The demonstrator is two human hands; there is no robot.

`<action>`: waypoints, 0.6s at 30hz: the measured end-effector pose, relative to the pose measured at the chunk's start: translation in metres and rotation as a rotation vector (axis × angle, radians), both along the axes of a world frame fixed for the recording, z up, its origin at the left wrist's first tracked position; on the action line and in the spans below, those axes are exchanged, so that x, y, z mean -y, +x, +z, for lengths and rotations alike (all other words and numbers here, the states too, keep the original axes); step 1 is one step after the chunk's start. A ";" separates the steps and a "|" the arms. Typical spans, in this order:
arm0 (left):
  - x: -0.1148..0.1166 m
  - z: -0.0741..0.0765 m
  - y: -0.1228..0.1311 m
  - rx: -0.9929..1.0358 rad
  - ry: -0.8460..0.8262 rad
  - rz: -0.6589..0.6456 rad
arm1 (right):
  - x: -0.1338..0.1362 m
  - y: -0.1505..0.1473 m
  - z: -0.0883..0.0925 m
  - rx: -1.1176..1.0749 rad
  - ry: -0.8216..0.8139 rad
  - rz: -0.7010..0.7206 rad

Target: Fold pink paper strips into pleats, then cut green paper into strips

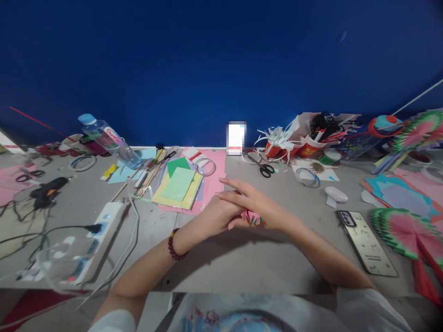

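My left hand (221,213), with a dark red bead bracelet at its wrist, is closed in front of me above the table. Across it lies my right hand (258,200), its fingers reaching over the left knuckles and pressing from the other side. Between both hands a small bundle of pleated pink and green paper (251,216) is pinched; most of it is hidden by the fingers. Just beyond the hands are a light green sheet (178,183) and a yellow sheet (159,196), stacked on pink paper (216,175).
On the left are a white power strip (104,235), a black glue gun (50,191) and a leaning water bottle (114,140). Scissors (265,168) lie behind the hands. To the right are a phone (367,244), a pleated pink-green paper fan (408,230) and red paper cups (308,147).
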State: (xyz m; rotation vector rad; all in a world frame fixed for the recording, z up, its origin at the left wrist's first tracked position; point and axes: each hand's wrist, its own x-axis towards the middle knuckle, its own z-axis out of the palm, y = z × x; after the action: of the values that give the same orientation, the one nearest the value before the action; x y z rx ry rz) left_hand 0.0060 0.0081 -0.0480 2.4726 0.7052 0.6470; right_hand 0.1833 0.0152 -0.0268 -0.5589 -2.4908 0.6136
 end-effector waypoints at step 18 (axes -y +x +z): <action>-0.032 -0.015 0.005 0.617 -1.024 0.333 | -0.043 0.015 -0.027 -0.456 -0.892 -0.553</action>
State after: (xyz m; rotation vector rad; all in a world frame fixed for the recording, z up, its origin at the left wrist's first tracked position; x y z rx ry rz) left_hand 0.0111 0.0396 -0.0631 1.1519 0.8898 0.8303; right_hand 0.1983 0.0581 -0.0535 -1.2030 -1.4445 1.4128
